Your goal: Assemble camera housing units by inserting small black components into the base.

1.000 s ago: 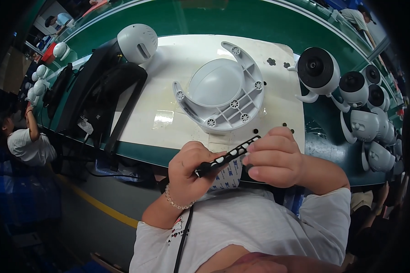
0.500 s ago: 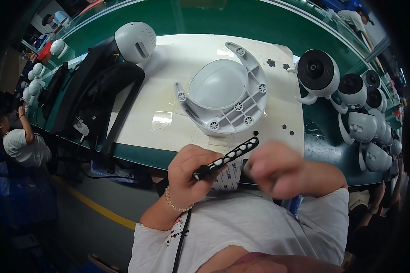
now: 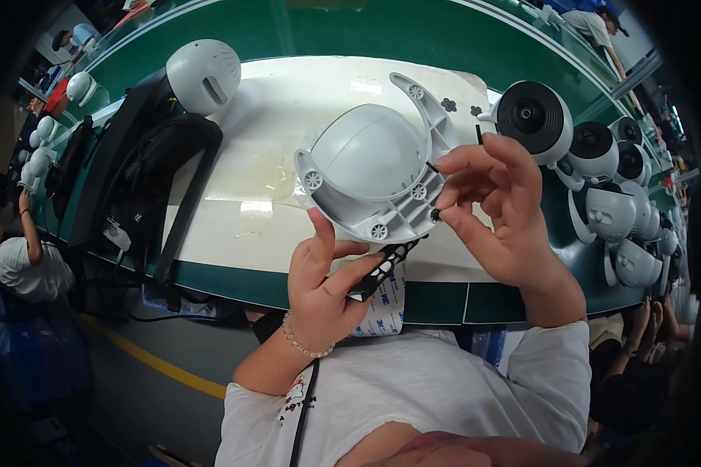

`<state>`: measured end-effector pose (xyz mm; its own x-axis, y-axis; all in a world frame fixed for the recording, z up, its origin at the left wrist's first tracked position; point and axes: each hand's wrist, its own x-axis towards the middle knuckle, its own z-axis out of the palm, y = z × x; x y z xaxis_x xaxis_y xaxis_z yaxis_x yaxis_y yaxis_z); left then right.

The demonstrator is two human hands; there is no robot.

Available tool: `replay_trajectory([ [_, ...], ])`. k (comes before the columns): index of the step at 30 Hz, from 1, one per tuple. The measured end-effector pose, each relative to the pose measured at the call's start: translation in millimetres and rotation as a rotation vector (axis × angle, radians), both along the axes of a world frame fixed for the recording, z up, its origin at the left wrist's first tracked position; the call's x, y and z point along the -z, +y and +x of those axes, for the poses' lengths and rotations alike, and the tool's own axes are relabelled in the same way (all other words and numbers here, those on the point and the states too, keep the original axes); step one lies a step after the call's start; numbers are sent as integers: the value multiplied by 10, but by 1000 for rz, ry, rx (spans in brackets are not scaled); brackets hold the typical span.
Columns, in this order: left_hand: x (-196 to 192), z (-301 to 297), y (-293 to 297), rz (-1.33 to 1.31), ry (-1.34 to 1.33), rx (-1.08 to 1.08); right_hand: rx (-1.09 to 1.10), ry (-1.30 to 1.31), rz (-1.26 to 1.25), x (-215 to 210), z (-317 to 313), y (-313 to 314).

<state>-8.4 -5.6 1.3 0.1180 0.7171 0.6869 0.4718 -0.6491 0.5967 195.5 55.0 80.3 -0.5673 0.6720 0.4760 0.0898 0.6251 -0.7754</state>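
Note:
A white plastic dome body (image 3: pixel 374 148) lies on the table, with a crescent-shaped base (image 3: pixel 397 222) curving round its near and right sides. Round spoked recesses line the base. My left hand (image 3: pixel 323 284) is closed on a black strip with white round holes (image 3: pixel 385 261), and one of its fingers touches the base's near left edge. At the base's right side is my right hand (image 3: pixel 502 206), fingers bent and spread. Small black pads (image 3: pixel 435 215) sit at its fingertips; the thumb presses one at a recess, and the others show edge-on.
White-and-black cameras (image 3: pixel 531 113) cluster on the right of the table. At the left stand a black bag-like item (image 3: pixel 152 171) and another white dome unit (image 3: pixel 202 74). White sheeting (image 3: pixel 241 171) covers the work surface. Printed backing paper (image 3: pixel 382 311) hangs at the near edge. Other people work nearby.
My right hand has moved up from near the table edge to the base, with black pads at its fingertips. My left hand has brought the strip lower and now touches the base.

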Motion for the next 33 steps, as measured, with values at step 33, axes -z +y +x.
replay_trajectory([
  [33, 11, 111, -17, -17, -64, -61, 105, -120, 181, 2, -86, 5],
])
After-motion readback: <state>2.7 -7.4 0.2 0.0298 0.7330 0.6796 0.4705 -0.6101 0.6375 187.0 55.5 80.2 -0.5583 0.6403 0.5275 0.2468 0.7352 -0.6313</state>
